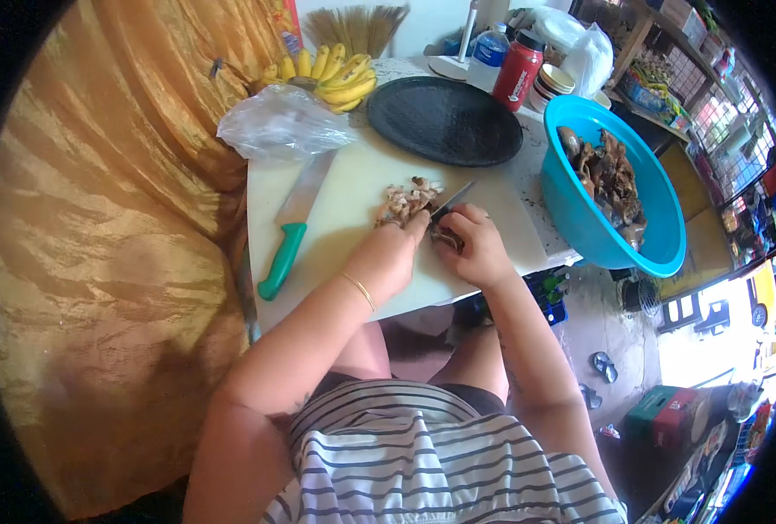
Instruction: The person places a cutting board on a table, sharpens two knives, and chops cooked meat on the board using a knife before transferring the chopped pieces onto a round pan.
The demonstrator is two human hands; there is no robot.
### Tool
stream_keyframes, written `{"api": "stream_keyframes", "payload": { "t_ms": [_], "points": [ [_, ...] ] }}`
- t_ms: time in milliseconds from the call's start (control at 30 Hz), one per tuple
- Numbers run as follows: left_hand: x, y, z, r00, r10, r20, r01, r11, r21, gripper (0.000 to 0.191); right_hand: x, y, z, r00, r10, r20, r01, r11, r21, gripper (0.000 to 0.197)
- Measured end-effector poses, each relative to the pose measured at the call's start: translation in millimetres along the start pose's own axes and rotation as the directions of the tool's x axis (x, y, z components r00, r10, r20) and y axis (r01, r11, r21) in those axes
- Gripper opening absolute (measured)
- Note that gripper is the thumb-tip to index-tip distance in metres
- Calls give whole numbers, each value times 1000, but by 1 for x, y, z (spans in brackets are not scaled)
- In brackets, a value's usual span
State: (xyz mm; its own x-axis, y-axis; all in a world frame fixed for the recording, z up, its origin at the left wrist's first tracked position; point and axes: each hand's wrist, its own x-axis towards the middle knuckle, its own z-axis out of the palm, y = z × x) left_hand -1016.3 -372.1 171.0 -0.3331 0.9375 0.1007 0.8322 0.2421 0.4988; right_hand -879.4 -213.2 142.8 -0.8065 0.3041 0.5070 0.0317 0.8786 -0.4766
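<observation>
My left hand (391,252) grips a small knife, whose handle is hidden in the fingers. Its blade (457,196) slants up and to the right, past the fingertips of my right hand. In my right hand (476,245) is a brownish piece of meat (450,240), pressed to the white cutting board (352,275). A small heap of chopped meat (407,198) lies just beyond my left hand. Farther left on the board rests a large knife with a green handle (283,262), its wide blade pointing away from me.
A round black plate (445,121) overlaps the board's far edge. Bananas (335,75) and a clear plastic bag (283,121) sit at the back left. At right stands a blue basin (614,187) holding dark meat pieces. Behind are a red bottle (517,71) and a water bottle (488,56). A gold curtain (113,262) hangs left.
</observation>
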Motion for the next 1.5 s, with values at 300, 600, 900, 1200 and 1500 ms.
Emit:
{"api": "stream_keyframes", "payload": {
  "t_ms": [300, 600, 900, 1200, 1500],
  "points": [
    [-78, 21, -58, 996, 57, -62, -59, 998, -18, 53, -8, -6, 1, 985, 62, -159, -59, 998, 25, 27],
    [-39, 22, -11, 997, 0, 71, -14, 979, 203, 59, -2, 3, 1, 991, 95, -96, -95, 995, 6, 22],
    [-18, 1, 6, 988, 132, -83, -133, 991, -11, 55, -13, -4, -6, 982, 25, -185, -16, 999, 49, 32],
    [-79, 22, -54, 996, 20, 92, -26, 998, 59, 52, -12, 4, -2, 980, 69, -186, -54, 995, 87, 20],
    [-19, 18, 5, 999, 51, -12, -50, 995, 81, 52, -10, 7, 2, 993, 40, -114, -39, 999, 8, 20]
  ]
}}
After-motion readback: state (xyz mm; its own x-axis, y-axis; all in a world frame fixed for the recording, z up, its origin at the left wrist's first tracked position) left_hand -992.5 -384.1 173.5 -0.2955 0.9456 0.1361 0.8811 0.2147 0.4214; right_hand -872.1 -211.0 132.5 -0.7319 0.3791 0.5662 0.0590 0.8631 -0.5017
